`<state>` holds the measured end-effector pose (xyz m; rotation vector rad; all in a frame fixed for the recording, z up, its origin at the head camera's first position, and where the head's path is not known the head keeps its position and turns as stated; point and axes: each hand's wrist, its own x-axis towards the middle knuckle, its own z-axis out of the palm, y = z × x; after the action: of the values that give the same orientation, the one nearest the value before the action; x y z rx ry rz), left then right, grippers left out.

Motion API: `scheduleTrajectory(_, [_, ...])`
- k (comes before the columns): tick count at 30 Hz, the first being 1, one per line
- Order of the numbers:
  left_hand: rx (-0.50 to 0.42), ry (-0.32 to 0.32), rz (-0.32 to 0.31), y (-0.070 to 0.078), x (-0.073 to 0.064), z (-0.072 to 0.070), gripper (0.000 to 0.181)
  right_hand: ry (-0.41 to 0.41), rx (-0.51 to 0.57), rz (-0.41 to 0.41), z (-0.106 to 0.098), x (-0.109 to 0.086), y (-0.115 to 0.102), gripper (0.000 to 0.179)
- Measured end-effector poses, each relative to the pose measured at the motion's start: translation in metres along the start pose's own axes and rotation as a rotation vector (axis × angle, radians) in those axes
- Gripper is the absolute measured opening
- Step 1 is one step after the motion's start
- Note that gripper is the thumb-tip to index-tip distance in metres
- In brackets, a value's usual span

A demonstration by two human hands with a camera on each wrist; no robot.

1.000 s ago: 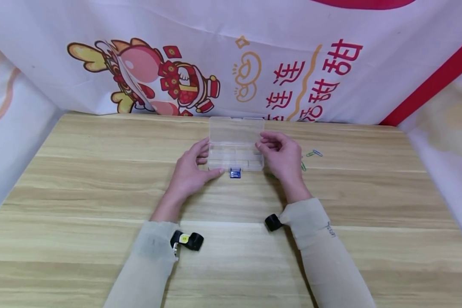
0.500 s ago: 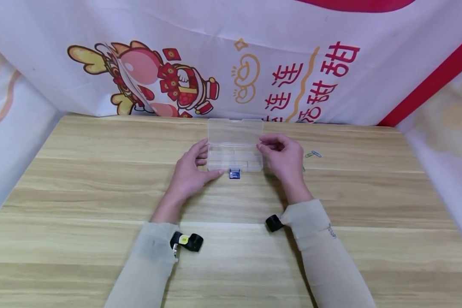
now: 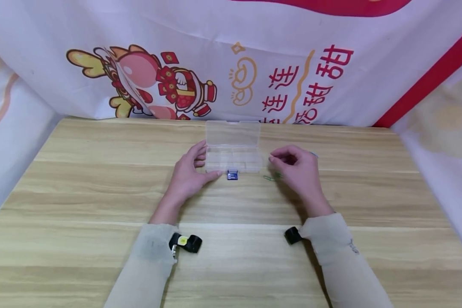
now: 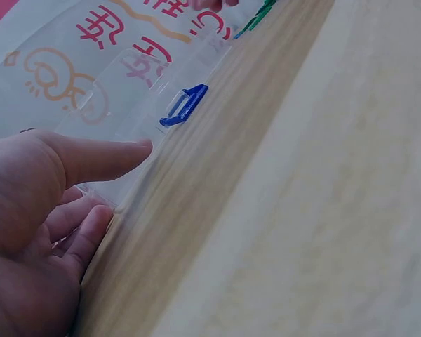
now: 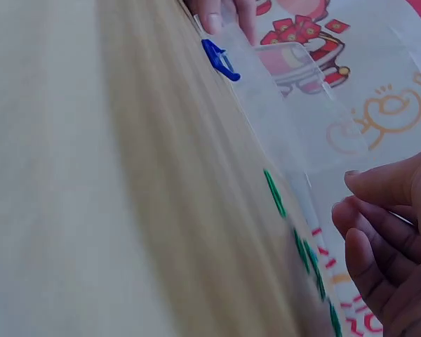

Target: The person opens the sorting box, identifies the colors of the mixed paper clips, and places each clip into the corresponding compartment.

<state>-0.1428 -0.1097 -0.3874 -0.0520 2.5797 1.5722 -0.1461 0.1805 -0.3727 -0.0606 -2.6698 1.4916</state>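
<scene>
Box (image 3: 232, 160) between left hand (image 3: 188, 174) and right hand (image 3: 299, 170): left relaxed, touching; right loosely curled, empty, apart.

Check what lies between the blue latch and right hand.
Between the blue latch and right hand, the head view shows part of the clear box, then green paper clips.

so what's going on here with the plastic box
A person's left hand holds the left end of a clear divided box on a wooden table. Its lid stands open at the back, and its blue latch is unfastened at the front. The right hand hovers beside the box's right end, fingers loosely curled with nothing visible between them. Green paper clips lie on the table by that end.
</scene>
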Motion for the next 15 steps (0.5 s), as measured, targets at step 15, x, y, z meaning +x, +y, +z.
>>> scheduleTrajectory(15, [-0.001, -0.017, 0.009, -0.003, 0.000, 0.000, 0.094, 0.015, -0.071, 0.054, -0.026, -0.013, 0.040, 0.016])
